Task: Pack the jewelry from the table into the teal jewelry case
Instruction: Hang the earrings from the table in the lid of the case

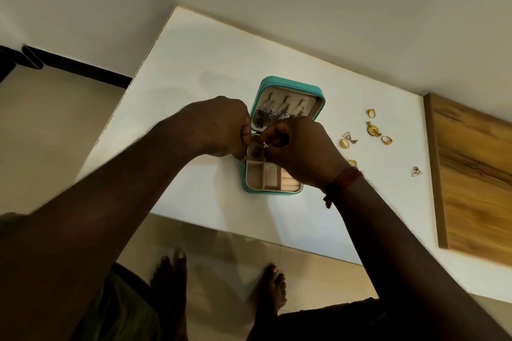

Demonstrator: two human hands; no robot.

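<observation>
mid-pack. the teal jewelry case is lying open on the white table, its lid tipping back with three silver chains hanging inside. both hands are meeting over the far end of the tray, just below the lid. the right hand is pinching a small silver piece at its fingertips, probably an earring or stud, too small to be sure. the left hand is curling its fingers toward the same spot. cannot tell if it's gripping the piece, a backing, or just steadying the tray edge. the near compartments are showing bare beige lining.

lying unpacked right of the case, apart from it: top gold ring, gold pendant, outer gold ring, and a triangle earring just beside the inner gold ring. a half-hidden gold bit is peeking out by the right wrist. a second triangle earring is sitting nearer the wooden board.

judging: the person is seating the small piece in the far compartment, roughly halfway through, chains in, rings and pendant to go. the next move is calling for a careful let-go so the piece is dropping inside its slot, then the right hand reaching right for the closest ring.
</observation>
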